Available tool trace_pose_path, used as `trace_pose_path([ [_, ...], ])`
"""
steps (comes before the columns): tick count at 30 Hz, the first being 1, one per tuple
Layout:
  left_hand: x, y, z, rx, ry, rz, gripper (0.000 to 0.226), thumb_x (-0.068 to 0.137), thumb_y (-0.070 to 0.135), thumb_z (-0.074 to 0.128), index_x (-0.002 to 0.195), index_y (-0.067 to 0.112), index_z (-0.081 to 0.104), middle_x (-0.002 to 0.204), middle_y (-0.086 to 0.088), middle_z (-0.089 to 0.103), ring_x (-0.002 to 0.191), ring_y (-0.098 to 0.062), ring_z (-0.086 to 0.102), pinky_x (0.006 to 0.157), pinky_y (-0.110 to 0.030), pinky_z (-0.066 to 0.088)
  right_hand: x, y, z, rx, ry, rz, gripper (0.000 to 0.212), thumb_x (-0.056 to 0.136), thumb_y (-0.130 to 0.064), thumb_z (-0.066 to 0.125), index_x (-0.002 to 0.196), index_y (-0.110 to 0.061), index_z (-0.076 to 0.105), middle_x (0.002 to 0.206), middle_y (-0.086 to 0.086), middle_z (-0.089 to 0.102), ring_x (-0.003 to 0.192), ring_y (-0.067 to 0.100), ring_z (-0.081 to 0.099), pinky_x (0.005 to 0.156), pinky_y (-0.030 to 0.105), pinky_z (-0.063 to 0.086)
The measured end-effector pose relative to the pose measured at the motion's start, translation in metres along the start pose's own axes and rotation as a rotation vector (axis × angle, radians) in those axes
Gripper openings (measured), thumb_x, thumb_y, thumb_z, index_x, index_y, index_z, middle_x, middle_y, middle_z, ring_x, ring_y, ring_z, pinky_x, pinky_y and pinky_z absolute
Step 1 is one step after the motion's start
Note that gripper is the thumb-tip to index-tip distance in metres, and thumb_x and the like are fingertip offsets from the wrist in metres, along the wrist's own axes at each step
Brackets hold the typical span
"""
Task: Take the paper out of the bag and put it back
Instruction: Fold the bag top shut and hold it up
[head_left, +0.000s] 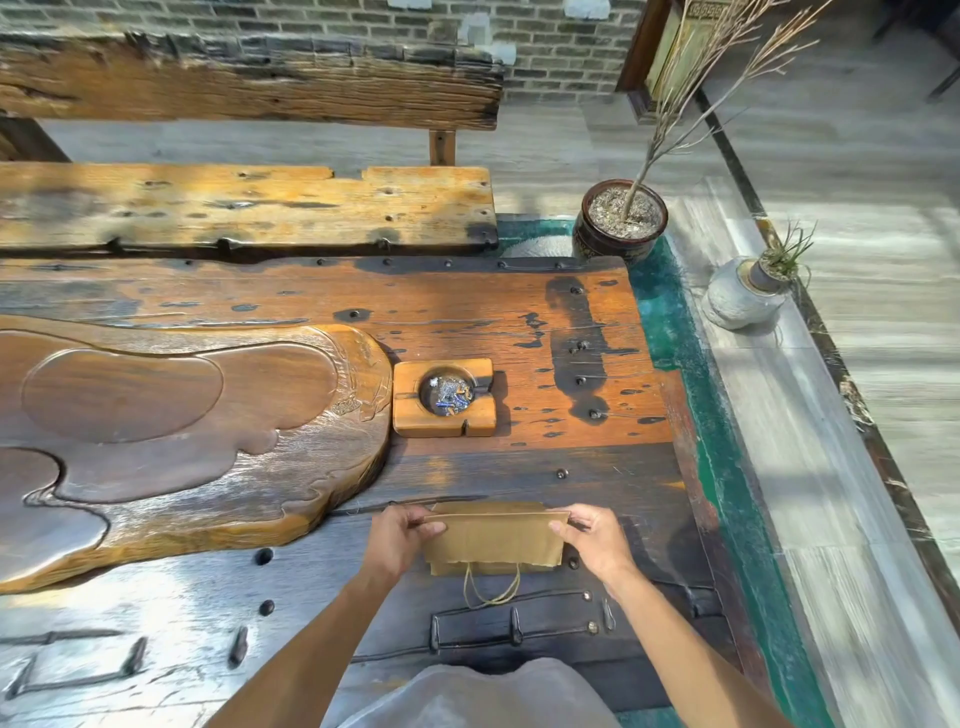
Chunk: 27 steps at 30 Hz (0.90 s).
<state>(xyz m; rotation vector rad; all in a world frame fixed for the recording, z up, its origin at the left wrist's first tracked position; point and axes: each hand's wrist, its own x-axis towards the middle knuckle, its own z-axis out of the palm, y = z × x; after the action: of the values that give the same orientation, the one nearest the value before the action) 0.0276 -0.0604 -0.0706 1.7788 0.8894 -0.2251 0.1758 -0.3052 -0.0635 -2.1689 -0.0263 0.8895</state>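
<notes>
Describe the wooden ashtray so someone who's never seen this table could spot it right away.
Start at the big carved wooden tea tray on the plank table. Just past its rounded right end sits the ashtray, beyond the paper bag. It is a small, light, square block with a round bowl of butts and notched edges.

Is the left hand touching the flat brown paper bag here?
Touching. The head view shows the left hand pinching the left edge of the flat brown paper bag, thumb lying over its front face, while the right hand grips the opposite edge.

The bag (493, 540) lies on the table (597, 467), ashtray (444, 397) behind it.
</notes>
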Motion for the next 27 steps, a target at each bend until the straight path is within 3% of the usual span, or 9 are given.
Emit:
trace_pose_path([
  [2, 0.000, 0.003, -0.001, -0.096, 0.037, -0.036, 0.014, 0.084, 0.005, 0.075, 0.073, -0.003, 0.074, 0.070, -0.006, 0.064, 0.073, -0.016, 0.056, 0.074, -0.034, 0.048, 0.000, 0.001, 0.004, 0.044, 0.040, -0.011, 0.011, 0.083, 0.005, 0.074, 0.093, 0.001, 0.076, 0.092, 0.010, 0.078, 0.094, 0.028, 0.073, 0.077, 0.017, 0.054],
  [4, 0.000, 0.011, -0.006, -0.161, 0.074, -0.010, 0.030, 0.084, 0.003, 0.074, 0.057, 0.016, 0.072, 0.058, 0.006, 0.059, 0.063, -0.009, 0.052, 0.066, -0.028, 0.042, -0.001, -0.007, 0.003, 0.079, 0.039, -0.042, 0.008, 0.083, 0.004, 0.074, 0.085, -0.004, 0.076, 0.082, 0.002, 0.077, 0.085, 0.021, 0.073, 0.076, 0.019, 0.053],
  [6, 0.000, 0.021, -0.015, -0.196, 0.098, 0.058, 0.040, 0.084, 0.003, 0.075, 0.049, 0.021, 0.068, 0.052, 0.014, 0.054, 0.056, -0.003, 0.048, 0.060, -0.021, 0.039, -0.002, -0.022, -0.006, 0.084, 0.033, -0.096, 0.020, 0.083, 0.002, 0.075, 0.075, -0.016, 0.075, 0.071, -0.011, 0.077, 0.073, 0.006, 0.071, 0.073, 0.015, 0.051],
  [9, 0.000, 0.045, -0.036, -0.267, 0.123, 0.140, 0.016, 0.083, 0.006, 0.076, 0.067, 0.008, 0.075, 0.066, 0.001, 0.067, 0.066, -0.013, 0.057, 0.061, -0.021, 0.046, -0.007, -0.051, -0.023, 0.079, 0.064, -0.167, 0.026, 0.085, -0.009, 0.077, 0.068, -0.027, 0.071, 0.068, -0.021, 0.074, 0.065, -0.012, 0.065, 0.066, 0.012, 0.047],
  [12, -0.005, 0.079, -0.058, -0.336, 0.148, 0.218, 0.021, 0.081, 0.005, 0.077, 0.070, 0.023, 0.081, 0.072, 0.008, 0.076, 0.073, -0.010, 0.066, 0.071, -0.021, 0.051, -0.014, -0.085, -0.043, 0.076, 0.145, -0.251, 0.022, 0.083, -0.021, 0.080, 0.071, -0.033, 0.067, 0.074, -0.027, 0.065, 0.072, -0.017, 0.059, 0.067, 0.008, 0.043],
  [14, -0.013, 0.103, -0.073, -0.369, 0.177, 0.302, 0.028, 0.080, 0.004, 0.077, 0.068, 0.029, 0.082, 0.069, 0.010, 0.077, 0.068, -0.010, 0.064, 0.065, -0.020, 0.052, -0.020, -0.109, -0.054, 0.080, 0.152, -0.327, 0.007, 0.084, -0.023, 0.079, 0.082, -0.024, 0.073, 0.083, -0.019, 0.069, 0.078, -0.008, 0.063, 0.070, 0.012, 0.045],
  [19, -0.034, 0.162, -0.119, -0.414, 0.273, 0.492, 0.009, 0.076, 0.005, 0.080, 0.080, 0.012, 0.082, 0.079, 0.005, 0.078, 0.073, -0.004, 0.068, 0.071, -0.018, 0.054, -0.048, -0.176, -0.083, 0.139, 0.214, -0.508, 0.007, 0.085, -0.019, 0.078, 0.085, -0.018, 0.071, 0.089, -0.005, 0.068, 0.087, 0.012, 0.059, 0.082, 0.029, 0.046],
  [24, -0.059, 0.220, -0.162, -0.424, 0.361, 0.673, 0.010, 0.077, 0.004, 0.080, 0.079, 0.013, 0.077, 0.067, 0.015, 0.072, 0.065, 0.004, 0.064, 0.061, -0.018, 0.052, -0.079, -0.239, -0.116, 0.132, 0.223, -0.782, 0.039, 0.087, -0.017, 0.076, 0.062, -0.005, 0.049, 0.066, -0.002, 0.042, 0.067, 0.012, 0.039, 0.066, 0.032, 0.032],
  [27, -0.074, 0.250, -0.185, -0.368, 0.429, 0.810, 0.020, 0.080, 0.006, 0.079, 0.065, 0.003, 0.066, 0.053, 0.022, 0.061, 0.055, 0.011, 0.053, 0.050, -0.008, 0.042, -0.097, -0.276, -0.132, 0.185, 0.249, -0.899, 0.034, 0.086, -0.022, 0.075, 0.073, 0.004, 0.058, 0.067, 0.014, 0.057, 0.070, 0.013, 0.049, 0.068, 0.038, 0.042],
])
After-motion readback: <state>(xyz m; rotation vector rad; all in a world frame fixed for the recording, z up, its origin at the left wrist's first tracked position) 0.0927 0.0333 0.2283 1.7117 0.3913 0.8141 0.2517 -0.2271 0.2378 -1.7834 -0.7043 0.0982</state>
